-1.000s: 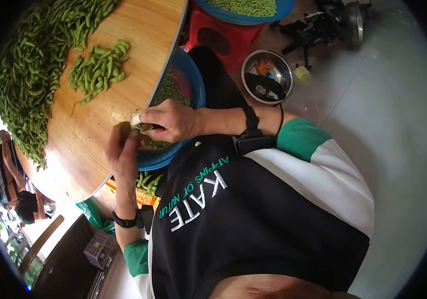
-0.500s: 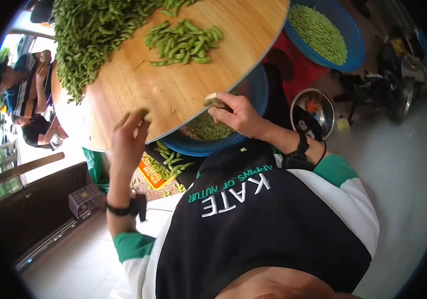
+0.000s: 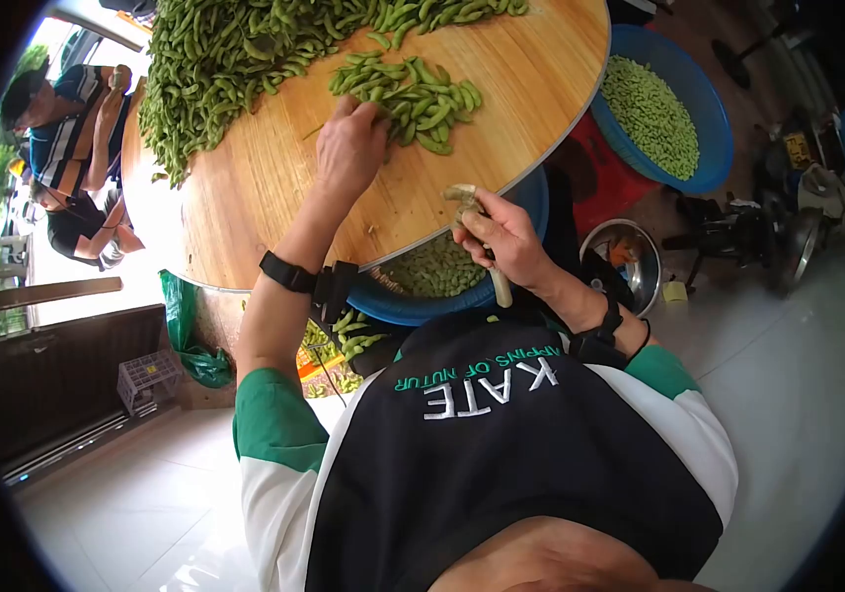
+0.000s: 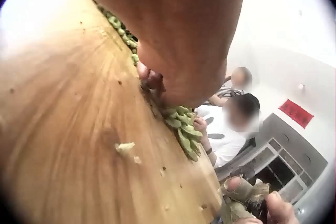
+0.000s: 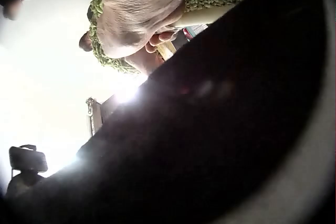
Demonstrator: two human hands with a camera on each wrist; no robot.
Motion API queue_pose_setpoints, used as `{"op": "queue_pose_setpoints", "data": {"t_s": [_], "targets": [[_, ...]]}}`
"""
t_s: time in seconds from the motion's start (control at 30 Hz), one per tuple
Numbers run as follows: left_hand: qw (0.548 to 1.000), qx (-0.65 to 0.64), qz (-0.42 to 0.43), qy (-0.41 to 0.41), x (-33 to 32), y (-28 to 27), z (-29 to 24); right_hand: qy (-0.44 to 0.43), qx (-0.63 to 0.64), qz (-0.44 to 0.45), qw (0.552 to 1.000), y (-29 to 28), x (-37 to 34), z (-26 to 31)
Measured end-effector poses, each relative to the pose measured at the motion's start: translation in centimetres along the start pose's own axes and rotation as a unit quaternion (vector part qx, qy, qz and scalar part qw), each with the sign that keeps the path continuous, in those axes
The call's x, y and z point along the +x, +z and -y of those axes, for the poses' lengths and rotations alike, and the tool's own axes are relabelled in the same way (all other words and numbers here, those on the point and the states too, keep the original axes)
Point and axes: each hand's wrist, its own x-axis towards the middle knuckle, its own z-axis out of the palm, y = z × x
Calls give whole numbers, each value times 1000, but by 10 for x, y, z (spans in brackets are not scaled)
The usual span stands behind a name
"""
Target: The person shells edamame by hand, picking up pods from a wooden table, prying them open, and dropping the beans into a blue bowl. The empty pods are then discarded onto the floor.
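Observation:
My left hand (image 3: 350,148) reaches over the round wooden table (image 3: 245,217), its fingertips at the near left edge of a small heap of edamame pods (image 3: 432,99). Whether it pinches a pod I cannot tell. The right hand (image 3: 511,242) is near the table's front edge and grips a tool with a pale rod-like handle (image 3: 501,286) that sticks out below the fist; its working end is hidden. A worn, pale covering (image 4: 237,211) wraps the right thumb and fingers in the left wrist view. Under the table edge, shelled beans (image 3: 432,268) lie in a blue basin (image 3: 383,301).
A large mound of pods (image 3: 235,69) covers the table's far left. At right, a second blue basin (image 3: 719,148) of shelled beans stands on a red stool (image 3: 600,187), near a steel bowl (image 3: 648,261). People (image 3: 77,168) sit beyond the table at left.
From beside the right hand, my left hand has moved away and forward to the small heap. The right hand keeps its grip, turned so that the pale handle shows. The head view has shifted.

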Motion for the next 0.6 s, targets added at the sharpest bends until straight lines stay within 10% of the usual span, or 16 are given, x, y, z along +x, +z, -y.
{"op": "queue_pose_setpoints", "data": {"t_s": [0.17, 0.33, 0.6], "targets": [[972, -222, -28, -68, -18, -16, -6, -7, 53, 3, 999, 7, 16, 20], [756, -602, 102, -235, -53, -41, -46, 40, 140, 32, 989, 15, 33, 23], [721, -632, 101, -266, -81, -43, -49, 54, 201, 124, 970, 27, 28, 19]]}}
